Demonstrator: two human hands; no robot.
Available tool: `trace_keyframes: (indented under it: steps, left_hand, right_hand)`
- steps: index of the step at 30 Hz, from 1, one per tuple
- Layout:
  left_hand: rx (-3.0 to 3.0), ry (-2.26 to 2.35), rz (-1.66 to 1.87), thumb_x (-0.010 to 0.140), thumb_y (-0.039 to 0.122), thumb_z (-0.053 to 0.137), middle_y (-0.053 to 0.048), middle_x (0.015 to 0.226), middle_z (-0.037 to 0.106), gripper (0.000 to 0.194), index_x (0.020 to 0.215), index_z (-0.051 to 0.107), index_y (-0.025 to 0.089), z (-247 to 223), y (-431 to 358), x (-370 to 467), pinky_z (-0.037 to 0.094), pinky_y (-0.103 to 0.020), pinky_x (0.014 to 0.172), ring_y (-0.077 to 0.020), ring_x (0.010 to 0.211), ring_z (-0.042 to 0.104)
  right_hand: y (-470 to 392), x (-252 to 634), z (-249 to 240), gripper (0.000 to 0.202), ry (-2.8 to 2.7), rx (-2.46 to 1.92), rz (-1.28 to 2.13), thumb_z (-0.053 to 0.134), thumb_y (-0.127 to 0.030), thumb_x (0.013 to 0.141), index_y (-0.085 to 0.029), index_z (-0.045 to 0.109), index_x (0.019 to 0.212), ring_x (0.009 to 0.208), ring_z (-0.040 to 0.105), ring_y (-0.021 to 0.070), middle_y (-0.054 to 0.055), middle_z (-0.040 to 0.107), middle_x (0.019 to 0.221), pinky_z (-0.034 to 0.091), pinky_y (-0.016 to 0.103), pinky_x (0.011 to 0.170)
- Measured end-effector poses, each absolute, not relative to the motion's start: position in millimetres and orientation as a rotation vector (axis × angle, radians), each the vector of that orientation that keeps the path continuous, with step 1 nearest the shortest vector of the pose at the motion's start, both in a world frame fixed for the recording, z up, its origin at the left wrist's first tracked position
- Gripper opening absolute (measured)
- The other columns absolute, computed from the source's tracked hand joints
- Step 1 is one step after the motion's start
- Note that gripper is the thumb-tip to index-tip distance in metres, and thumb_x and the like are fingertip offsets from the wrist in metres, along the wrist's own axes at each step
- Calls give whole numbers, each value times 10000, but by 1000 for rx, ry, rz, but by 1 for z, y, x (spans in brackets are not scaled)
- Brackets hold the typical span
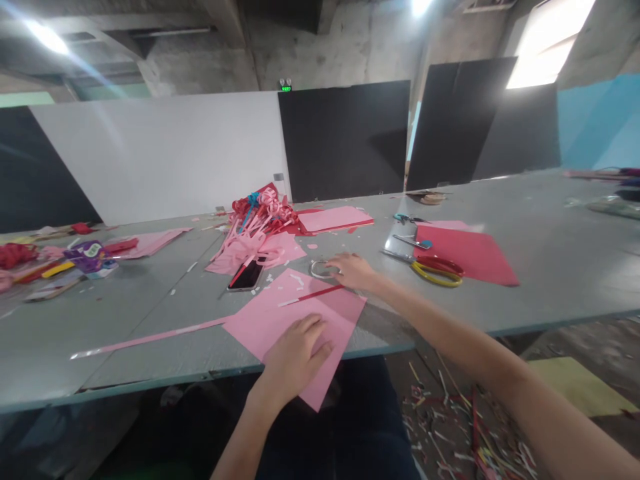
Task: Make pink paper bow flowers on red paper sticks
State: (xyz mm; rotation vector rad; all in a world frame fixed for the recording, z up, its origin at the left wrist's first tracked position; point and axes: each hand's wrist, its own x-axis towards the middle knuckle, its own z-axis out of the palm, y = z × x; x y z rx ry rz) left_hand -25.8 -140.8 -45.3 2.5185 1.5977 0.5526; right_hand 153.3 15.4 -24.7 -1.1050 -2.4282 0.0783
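My left hand (297, 357) lies flat with its fingers stretched out on a sheet of pink paper (280, 327), which overhangs the table's front edge. My right hand (354, 271) reaches past the sheet's far corner, its fingers closed at the right rim of a roll of clear tape (319, 269) lying on the table. Between my hands, a thin red paper strip (315, 294) with a whitish end rests across the pink sheet. A long pink strip (165, 333) runs left from the sheet, its far end shiny like tape.
Beyond the sheet lie a phone (247, 275) and a heap of pink and red paper ribbon flowers (265, 220). Scissors with red and yellow handles (437, 270) rest on red paper (480, 253) at right. A purple packet (93, 257) stands left. Paper scraps litter the floor.
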Motion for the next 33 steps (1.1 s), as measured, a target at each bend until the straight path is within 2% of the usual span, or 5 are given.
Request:
trace_keyframes:
  steps: [4, 8, 15, 23, 33]
  left_hand:
    - [2481, 1437, 604, 896, 309, 392, -32, 1061, 673, 278, 1023, 632, 252, -25, -101, -18, 487, -326, 848, -188, 970, 623]
    - [2392, 1656, 1161, 790, 120, 528, -106, 1137, 621, 280, 1061, 579, 168, -12, -41, -1, 433, -362, 943, -216, 1089, 564]
    - [2270, 1398, 1493, 803, 193, 558, -81, 1128, 626, 321, 1120, 508, 182, -18, -5, 3, 466, -336, 899, -177, 1059, 582]
    - [2396, 1437, 1446, 830, 271, 535, -64, 1043, 666, 170, 967, 605, 200, -17, -10, -13, 459, -336, 870, -183, 987, 601]
    - [2193, 1417, 1689, 750, 289, 598, -55, 934, 632, 155, 785, 481, 195, -19, -7, -15, 448, -268, 706, -173, 908, 585]
  right_hand:
    - [27, 173, -30, 175, -2449, -1221, -74, 519, -185, 834, -220, 689, 859, 1039, 571, 231, 50, 678, 1046, 335, 419, 957]
    - [22, 166, -28, 197, -2248, -1122, -36, 455, -211, 872, -187, 648, 906, 868, 614, 188, 68, 696, 914, 389, 345, 864]
    - [15, 161, -31, 279, -2146, -725, 422, 377, -187, 871, -162, 516, 1112, 732, 611, 136, 45, 659, 811, 437, 253, 702]
    - [16, 160, -32, 372, -2248, -725, 332, 352, -153, 879, -182, 501, 1219, 713, 581, 115, 32, 657, 841, 414, 241, 699]
    - [11, 163, -24, 233, -2265, -823, 325, 398, -211, 875, -158, 614, 802, 566, 505, 89, 9, 607, 668, 324, 191, 573]
